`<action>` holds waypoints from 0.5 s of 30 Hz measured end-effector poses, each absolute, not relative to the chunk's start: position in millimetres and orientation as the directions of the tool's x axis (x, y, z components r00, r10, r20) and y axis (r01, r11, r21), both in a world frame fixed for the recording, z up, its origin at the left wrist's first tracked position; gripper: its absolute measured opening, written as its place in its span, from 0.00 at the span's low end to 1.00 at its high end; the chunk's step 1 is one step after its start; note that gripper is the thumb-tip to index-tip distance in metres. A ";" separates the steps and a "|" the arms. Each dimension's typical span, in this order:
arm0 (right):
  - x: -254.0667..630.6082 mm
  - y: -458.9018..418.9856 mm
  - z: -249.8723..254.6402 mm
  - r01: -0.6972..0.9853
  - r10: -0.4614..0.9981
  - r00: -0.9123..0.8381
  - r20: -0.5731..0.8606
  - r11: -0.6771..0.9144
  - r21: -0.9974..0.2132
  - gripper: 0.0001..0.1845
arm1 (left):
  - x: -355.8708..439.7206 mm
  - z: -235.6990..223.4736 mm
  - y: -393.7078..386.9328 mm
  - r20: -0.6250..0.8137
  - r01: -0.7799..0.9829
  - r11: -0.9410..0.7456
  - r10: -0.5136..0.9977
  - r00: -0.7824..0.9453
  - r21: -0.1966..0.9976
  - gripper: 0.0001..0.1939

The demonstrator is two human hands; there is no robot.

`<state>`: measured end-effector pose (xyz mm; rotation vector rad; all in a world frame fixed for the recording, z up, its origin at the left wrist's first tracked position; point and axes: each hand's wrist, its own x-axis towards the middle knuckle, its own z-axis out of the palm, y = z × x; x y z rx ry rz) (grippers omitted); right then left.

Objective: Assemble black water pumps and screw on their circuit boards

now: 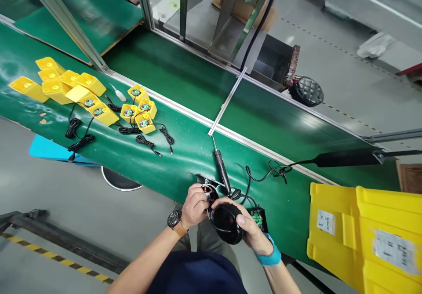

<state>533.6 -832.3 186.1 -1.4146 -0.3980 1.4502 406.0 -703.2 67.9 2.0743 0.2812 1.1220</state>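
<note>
My right hand (252,232) is closed around a glossy black rounded housing (227,224), held just above the near edge of the green bench. My left hand (195,205) has its fingers closed on the rim of an open round part (210,193) with reddish and metallic pieces inside. Thin coloured wires run between this part and the black housing. Just beyond both hands lies a black electric screwdriver (222,171), its bit pointing away from me. A green circuit board (257,218) in a black casing is partly hidden behind my right hand.
Several yellow housings (56,89) stand at the left of the green bench (184,153); some hold circuit boards with bundled black cables (145,142). A small white bottle (120,95) lies among them. Yellow bins (332,241) stand at right. A metal rail (227,103) crosses the bench's far strip.
</note>
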 end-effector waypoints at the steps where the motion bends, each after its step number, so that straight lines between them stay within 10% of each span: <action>1: 532.4 -831.8 186.2 -0.445 0.802 0.245 -0.545 -0.406 -0.798 0.36 | 407.2 68.4 -702.3 0.629 -0.126 -0.708 0.513 0.584 0.694 0.06; 6: 530.5 -827.0 189.0 -0.492 0.572 0.518 -0.636 -0.409 -0.769 0.34 | 410.6 70.3 -703.3 0.631 -0.094 -0.736 0.500 0.593 0.671 0.12; 10: 536.0 -813.6 193.8 -0.105 0.395 0.820 -0.414 -0.607 -0.788 0.37 | 410.5 72.0 -705.8 0.646 -0.146 -0.706 0.517 0.562 0.693 0.18; 15: 537.0 -797.2 190.3 0.359 0.530 0.843 -0.090 -0.680 -0.639 0.36 | 407.7 71.9 -705.3 0.669 -0.162 -0.725 0.494 0.555 0.670 0.15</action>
